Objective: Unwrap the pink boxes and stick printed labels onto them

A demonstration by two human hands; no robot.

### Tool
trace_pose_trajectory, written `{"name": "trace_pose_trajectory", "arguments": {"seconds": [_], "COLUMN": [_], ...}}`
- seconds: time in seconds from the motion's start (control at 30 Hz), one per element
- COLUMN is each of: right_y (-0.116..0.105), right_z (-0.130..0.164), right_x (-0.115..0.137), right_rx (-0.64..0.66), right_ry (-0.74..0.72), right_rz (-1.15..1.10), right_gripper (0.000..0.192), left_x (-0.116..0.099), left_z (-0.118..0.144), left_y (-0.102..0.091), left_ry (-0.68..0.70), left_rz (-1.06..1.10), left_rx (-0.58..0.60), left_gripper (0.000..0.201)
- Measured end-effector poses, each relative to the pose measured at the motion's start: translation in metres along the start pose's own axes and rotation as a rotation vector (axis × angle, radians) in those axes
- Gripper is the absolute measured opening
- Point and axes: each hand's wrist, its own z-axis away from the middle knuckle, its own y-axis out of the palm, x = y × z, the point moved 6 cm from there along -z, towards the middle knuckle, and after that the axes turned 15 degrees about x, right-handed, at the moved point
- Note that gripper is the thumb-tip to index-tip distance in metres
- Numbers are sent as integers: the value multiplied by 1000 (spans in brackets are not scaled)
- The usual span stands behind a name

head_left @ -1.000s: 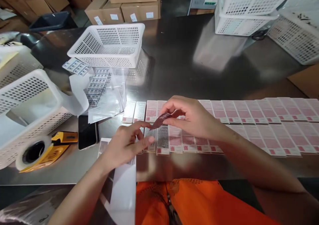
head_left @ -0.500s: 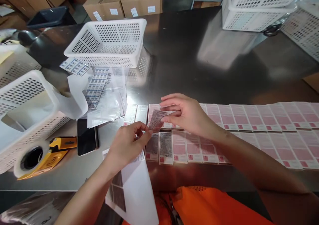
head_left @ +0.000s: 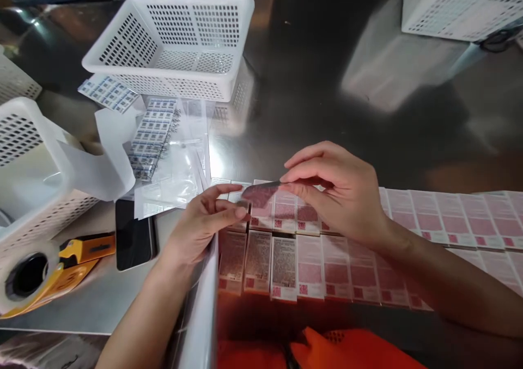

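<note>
Head camera: the right hand point(head_left: 339, 189) holds a small dark sticker point(head_left: 261, 193) by its right edge, the grip closed on it between thumb and fingers. The left hand point(head_left: 200, 224) meets the sticker at its left end, the fingers almost closed; whether they really pinch it cannot be told. The sticker hangs just above two rows of pink boxes point(head_left: 335, 265) that lie side by side on the shiny desk point(head_left: 310, 85). A white sheet point(head_left: 202, 314) stands on edge under the left wrist. To the left lie a black phone point(head_left: 133, 238), a yellow tape dispenser point(head_left: 49, 271) and clear bags point(head_left: 175, 167). Further back stands a white basket point(head_left: 175, 47).
</note>
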Motion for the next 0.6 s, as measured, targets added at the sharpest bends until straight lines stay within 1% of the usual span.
{"name": "trace_pose_trajectory", "arguments": {"seconds": [0.07,0.1,0.2,0.3,0.37,0.43,0.5,0.6], "right_y": [-2,-1,1,4,7,11,17,27], "right_z": [-4,-6,-11,-13,-15,-15,-16,-17], "right_x": [0,-2,-7,-16,-22,-29,-38,-51], "right_rx": [-20,-20,12,54,82,120,176,273], "right_ry": [4,14,52,110,146,184,234,300], "right_rz": [56,61,25,-55,-104,-146,-164,-95], "right_gripper": [6,6,4,4,6,7,10,14], "left_x": [-6,-9,-14,-17,-18,-18,-16,-8], "left_z": [-2,-3,-3,-1,1,3,4,2], "left_y": [-4,-5,-4,-2,3,10,17,25], "left_ry": [20,33,65,98,108,109,96,36], "left_rz": [-16,-59,-291,-591,-756,-874,-951,-1023], "left_rx": [-17,-9,32,-12,-41,-46,-42,-27], "left_gripper": [64,63,52,38,32,33,33,35]}}
